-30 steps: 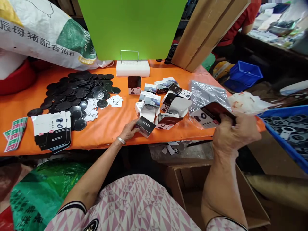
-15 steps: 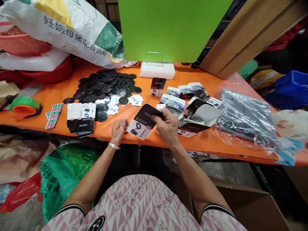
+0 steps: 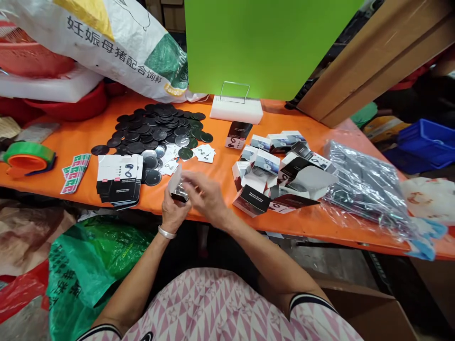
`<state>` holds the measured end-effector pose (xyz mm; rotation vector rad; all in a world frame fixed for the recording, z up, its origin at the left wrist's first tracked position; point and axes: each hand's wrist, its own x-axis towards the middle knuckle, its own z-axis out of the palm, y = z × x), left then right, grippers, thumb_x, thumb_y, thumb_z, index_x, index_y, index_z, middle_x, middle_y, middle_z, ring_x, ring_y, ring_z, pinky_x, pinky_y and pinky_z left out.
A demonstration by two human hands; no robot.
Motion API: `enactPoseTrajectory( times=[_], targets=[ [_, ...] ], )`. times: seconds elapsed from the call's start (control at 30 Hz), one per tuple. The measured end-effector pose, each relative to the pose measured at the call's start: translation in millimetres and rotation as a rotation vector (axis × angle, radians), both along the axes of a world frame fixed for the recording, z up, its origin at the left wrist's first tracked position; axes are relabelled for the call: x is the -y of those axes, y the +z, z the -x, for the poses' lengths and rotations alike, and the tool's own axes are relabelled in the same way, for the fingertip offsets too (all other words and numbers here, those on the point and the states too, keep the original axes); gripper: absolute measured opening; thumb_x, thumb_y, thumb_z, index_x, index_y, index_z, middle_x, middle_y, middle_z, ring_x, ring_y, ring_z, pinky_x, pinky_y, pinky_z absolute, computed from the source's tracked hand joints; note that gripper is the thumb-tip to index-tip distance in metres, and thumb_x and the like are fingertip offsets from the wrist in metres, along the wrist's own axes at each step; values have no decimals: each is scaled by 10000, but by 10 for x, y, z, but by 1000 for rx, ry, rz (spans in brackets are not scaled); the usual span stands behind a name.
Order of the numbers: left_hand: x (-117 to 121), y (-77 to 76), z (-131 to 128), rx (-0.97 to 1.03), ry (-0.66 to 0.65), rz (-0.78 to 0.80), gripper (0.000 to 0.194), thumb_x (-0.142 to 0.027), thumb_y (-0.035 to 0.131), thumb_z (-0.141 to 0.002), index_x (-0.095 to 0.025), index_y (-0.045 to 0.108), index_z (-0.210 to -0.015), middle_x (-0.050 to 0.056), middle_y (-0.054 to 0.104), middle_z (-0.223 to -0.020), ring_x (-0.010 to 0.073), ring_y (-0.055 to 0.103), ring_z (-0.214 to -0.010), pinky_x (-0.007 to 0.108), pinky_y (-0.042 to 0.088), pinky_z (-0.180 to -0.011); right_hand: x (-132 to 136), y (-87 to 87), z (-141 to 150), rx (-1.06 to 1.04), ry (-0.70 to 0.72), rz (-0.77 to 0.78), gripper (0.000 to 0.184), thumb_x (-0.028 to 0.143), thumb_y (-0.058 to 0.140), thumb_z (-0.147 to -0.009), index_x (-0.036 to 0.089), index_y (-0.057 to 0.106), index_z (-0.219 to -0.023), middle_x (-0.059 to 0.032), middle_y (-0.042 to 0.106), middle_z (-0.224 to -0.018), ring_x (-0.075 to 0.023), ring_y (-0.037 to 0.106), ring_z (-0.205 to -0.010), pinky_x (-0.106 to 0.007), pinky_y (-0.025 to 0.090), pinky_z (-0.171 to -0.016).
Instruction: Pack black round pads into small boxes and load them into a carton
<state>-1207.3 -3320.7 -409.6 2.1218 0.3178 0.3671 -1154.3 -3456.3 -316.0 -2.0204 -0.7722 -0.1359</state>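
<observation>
My left hand [image 3: 173, 210] is wrapped round a small cardboard box [image 3: 178, 189], held up with its open end and a pale flap showing. Against that end are the fingers of my right hand [image 3: 208, 196], smeared by motion, so their grip is unclear. Left of the hands lies a stack of flat black-and-white box blanks [image 3: 120, 177]. Opened boxes [image 3: 261, 170] are clustered on the right, and one closed-looking box [image 3: 238, 135] stands upright behind. Beyond my left hand are a heap of black discs [image 3: 156, 125] and some printed white slips [image 3: 204, 153].
An orange table [image 3: 209, 132] carries everything. Plastic-wrapped grey goods [image 3: 366, 175] lie at right, tape rolls [image 3: 28, 158] and green-red stickers [image 3: 76, 173] at left. A white block with a wire stand [image 3: 236, 110] sits before a green board [image 3: 270, 47]. Green bags [image 3: 88, 265] hang below.
The flat blank in my right hand is now opened out as a box in my left hand. My right hand has moved left to it. The view has shifted slightly.
</observation>
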Motion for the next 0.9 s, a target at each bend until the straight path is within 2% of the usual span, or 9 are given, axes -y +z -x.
enactPoseTrajectory(
  times=[0.1,0.27,0.37,0.47,0.57,0.63,0.73,0.8,0.9],
  targets=[
    [-212,97,-42,8,-104,66,692,-286,712,-671,-177,439,-1297,79,643,-1053,238,640,-917,388,536,-825,-8,-109,-659,-30,-272,221,324,205,404,-960,174,629,-1192,-113,644,-1154,-229,584,-1073,-343,467,-911],
    [-380,109,-65,32,-281,208,564,-164,615,-654,-161,500,-1206,58,651,-1054,204,641,-935,360,541,-874,-342,-643,-1487,-258,-474,643,419,269,454,-955,132,507,-1347,-204,378,-1487,-328,398,-1295,-453,361,-998],
    [-457,133,-92,-42,-444,245,567,-160,614,-660,-163,535,-1222,75,657,-1101,228,633,-996,386,522,-932,-457,-907,-1623,-325,-489,767,516,413,446,-971,163,427,-1423,-214,329,-1517,-345,341,-1341,-476,314,-1008],
    [-664,236,-162,-109,-633,311,716,-254,708,-658,-176,506,-1341,121,616,-1253,287,584,-1152,437,461,-1032,-438,-999,-1616,-292,-443,866,456,432,462,-964,166,534,-1327,-204,513,-1363,-334,452,-1256,-456,309,-980],
    [-946,341,-287,-94,-605,363,700,-347,661,-751,-193,466,-1406,137,607,-1273,291,575,-1182,447,446,-1043,-381,-977,-1538,-292,-403,901,394,412,450,-967,150,617,-1211,-195,617,-1219,-313,559,-1141,-430,324,-935],
    [-1082,370,-400,-81,-414,143,552,-295,564,-812,-192,524,-1353,131,628,-1211,265,602,-1103,436,465,-1002,-354,-947,-1453,-278,-411,897,413,408,415,-976,125,625,-1191,-209,643,-1174,-316,585,-1111,-425,330,-911],
    [-1135,338,-580,-183,-200,-447,392,-213,577,-767,-155,653,-1147,146,636,-1123,287,580,-1029,443,469,-940,-318,-907,-1316,-242,-449,874,427,356,358,-989,83,632,-1169,-231,675,-1086,-329,605,-1082,-429,327,-887],
    [-1096,290,-670,-318,-217,-728,317,-211,639,-727,-109,686,-1024,191,632,-1077,337,554,-1025,459,465,-893,-282,-881,-1258,-224,-453,859,400,269,330,-984,78,654,-1121,-229,687,-1040,-331,608,-1071,-442,312,-894],
    [-1024,226,-735,-415,-274,-905,244,-187,610,-769,-41,691,-947,251,623,-1014,372,544,-997,463,455,-825,-204,-831,-1233,-205,-461,847,370,121,322,-939,67,670,-1053,-224,691,-996,-318,610,-1053,-458,274,-928]
  ],
)
